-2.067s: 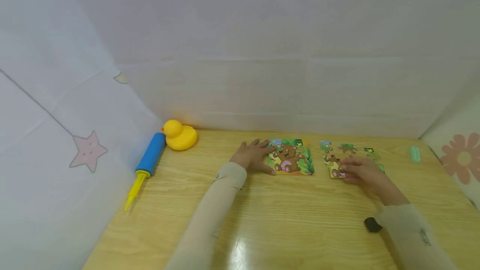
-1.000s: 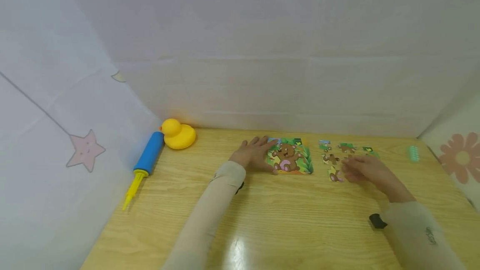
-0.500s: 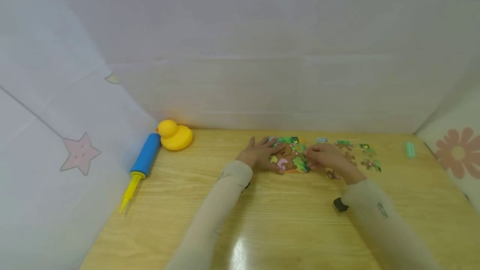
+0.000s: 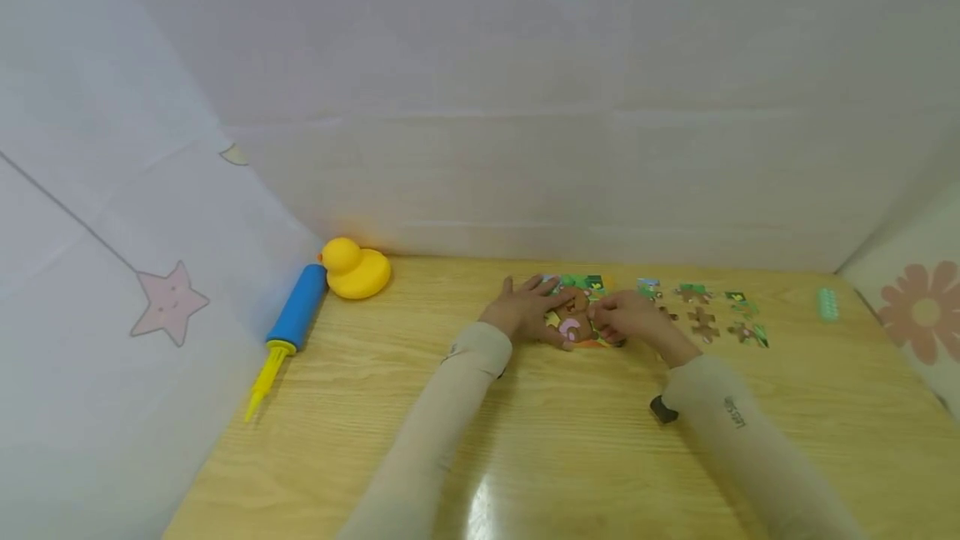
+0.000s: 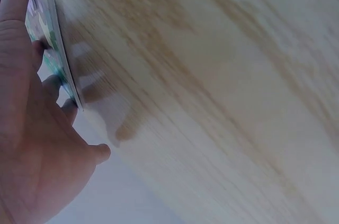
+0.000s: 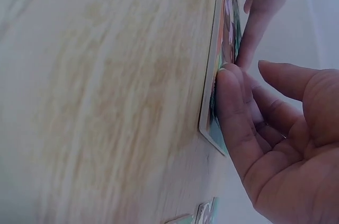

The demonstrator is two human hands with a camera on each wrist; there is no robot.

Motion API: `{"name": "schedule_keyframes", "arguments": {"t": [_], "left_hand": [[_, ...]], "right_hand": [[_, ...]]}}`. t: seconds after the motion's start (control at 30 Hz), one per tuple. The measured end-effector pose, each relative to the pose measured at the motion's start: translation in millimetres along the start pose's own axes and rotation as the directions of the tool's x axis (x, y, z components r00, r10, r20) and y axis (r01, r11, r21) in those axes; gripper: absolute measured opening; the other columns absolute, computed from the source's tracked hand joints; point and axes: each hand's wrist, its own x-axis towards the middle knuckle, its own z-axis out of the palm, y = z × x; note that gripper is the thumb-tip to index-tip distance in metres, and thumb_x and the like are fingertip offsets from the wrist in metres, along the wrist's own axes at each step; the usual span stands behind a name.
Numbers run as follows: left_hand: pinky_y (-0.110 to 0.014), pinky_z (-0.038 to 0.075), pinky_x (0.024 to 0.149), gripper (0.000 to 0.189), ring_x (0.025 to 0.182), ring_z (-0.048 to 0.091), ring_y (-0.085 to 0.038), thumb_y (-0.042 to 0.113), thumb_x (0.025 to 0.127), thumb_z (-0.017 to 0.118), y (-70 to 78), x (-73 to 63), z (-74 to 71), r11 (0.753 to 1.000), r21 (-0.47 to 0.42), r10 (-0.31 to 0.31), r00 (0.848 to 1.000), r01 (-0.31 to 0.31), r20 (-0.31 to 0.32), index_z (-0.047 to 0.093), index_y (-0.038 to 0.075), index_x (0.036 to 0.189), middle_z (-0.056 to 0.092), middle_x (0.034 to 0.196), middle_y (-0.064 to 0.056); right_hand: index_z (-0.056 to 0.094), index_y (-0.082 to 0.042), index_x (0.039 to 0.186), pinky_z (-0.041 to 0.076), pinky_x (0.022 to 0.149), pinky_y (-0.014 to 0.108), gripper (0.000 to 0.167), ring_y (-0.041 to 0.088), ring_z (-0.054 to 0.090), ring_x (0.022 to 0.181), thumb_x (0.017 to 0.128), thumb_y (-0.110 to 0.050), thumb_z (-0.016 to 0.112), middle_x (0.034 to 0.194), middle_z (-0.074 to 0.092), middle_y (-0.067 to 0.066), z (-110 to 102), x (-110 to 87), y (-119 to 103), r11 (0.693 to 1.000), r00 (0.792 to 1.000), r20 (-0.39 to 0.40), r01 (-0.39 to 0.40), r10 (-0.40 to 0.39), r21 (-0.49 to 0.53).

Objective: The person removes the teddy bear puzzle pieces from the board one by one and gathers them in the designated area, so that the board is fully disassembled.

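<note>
A square jigsaw puzzle (image 4: 573,328) with a cartoon bear lies flat on the table near its back edge. My left hand (image 4: 525,312) rests over its left side with fingers spread, the fingertips on the picture. From the right, my right hand (image 4: 628,317) reaches onto the puzzle; in the right wrist view its curled fingers and thumb come together at the puzzle's face. I cannot tell whether a piece is pinched there. Loose puzzle pieces, among them a brown piece (image 4: 703,323) and a leaf-edged piece (image 4: 747,332), lie right of the puzzle, some partly hidden by the right hand.
A yellow toy duck (image 4: 360,272) sits at the back left, beside a blue and yellow hand pump (image 4: 297,307). At the far right lies a small pale green bumpy thing (image 4: 828,305). A white cloth wall (image 4: 480,182) stands behind the wooden table (image 4: 420,340).
My right hand has moved left from the loose pieces onto the puzzle's right side, uncovering several pieces. The left hand has slid slightly right, further over the picture.
</note>
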Motion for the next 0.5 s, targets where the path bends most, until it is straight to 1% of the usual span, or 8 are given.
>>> {"name": "schedule_keyframes", "arguments": {"t": [0.03,0.2,0.23,0.33,0.43,0.5], "left_hand": [[-0.066,0.002,0.125,0.100,0.161,0.004,-0.021,0.084,0.079,0.056,0.5,-0.8,-0.4,1.000,-0.001,0.000,1.000,0.000,0.001,0.010,0.049,0.160,0.005,0.173,0.010],[-0.066,0.004,0.125,0.099,0.161,0.005,-0.022,0.083,0.080,0.056,2.8,-3.3,-0.8,1.000,0.001,-0.003,1.000,0.003,0.007,0.010,0.047,0.161,0.005,0.173,0.008],[-0.066,0.005,0.125,0.100,0.161,0.005,-0.023,0.082,0.080,0.056,3.0,-3.8,-0.8,1.000,-0.001,-0.002,1.000,0.002,0.009,0.011,0.046,0.161,0.005,0.173,0.007],[-0.067,0.005,0.125,0.101,0.161,0.006,-0.024,0.081,0.081,0.057,3.4,-5.1,-1.0,1.000,-0.009,0.002,1.000,-0.002,0.010,0.011,0.043,0.162,0.006,0.173,0.005],[-0.067,0.004,0.125,0.102,0.161,0.005,-0.025,0.081,0.080,0.058,3.3,-5.3,-1.4,1.000,-0.029,0.004,1.000,-0.003,0.009,0.011,0.042,0.162,0.005,0.173,0.004],[-0.066,0.003,0.125,0.102,0.161,0.004,-0.024,0.081,0.080,0.058,3.2,-4.5,-1.4,1.000,-0.031,-0.003,1.000,0.003,0.011,0.010,0.044,0.162,0.004,0.173,0.006]], "right_hand": [[0.071,0.002,0.116,0.062,0.078,0.033,0.032,0.019,0.069,0.089,0.105,-0.018,0.049,0.117,0.068,0.018,0.6,-0.5,-0.3,1.000,1.000,-0.002,0.002,-0.002,-0.004],[0.066,0.002,0.129,0.062,0.077,0.033,0.036,0.019,0.071,0.088,0.104,-0.019,0.052,0.112,0.072,0.016,3.5,-2.4,0.9,1.000,1.000,-0.016,-0.003,0.003,-0.011],[0.066,0.002,0.130,0.062,0.077,0.033,0.036,0.018,0.071,0.087,0.104,-0.019,0.052,0.111,0.072,0.016,4.1,-2.6,1.1,1.000,1.000,-0.020,-0.008,0.008,-0.012],[0.069,0.002,0.126,0.062,0.076,0.033,0.035,0.018,0.071,0.087,0.104,-0.020,0.051,0.112,0.073,0.016,4.6,-3.6,1.2,0.999,1.000,-0.020,0.009,-0.009,-0.035],[0.073,0.000,0.116,0.062,0.076,0.033,0.032,0.019,0.071,0.086,0.104,-0.020,0.052,0.109,0.073,0.015,4.5,-4.6,-0.3,0.999,0.999,-0.033,0.023,-0.024,-0.040],[0.074,0.001,0.110,0.062,0.076,0.034,0.032,0.020,0.071,0.085,0.104,-0.021,0.051,0.107,0.072,0.016,3.8,-5.3,-1.5,0.998,0.998,-0.037,0.046,-0.047,-0.048]]}}
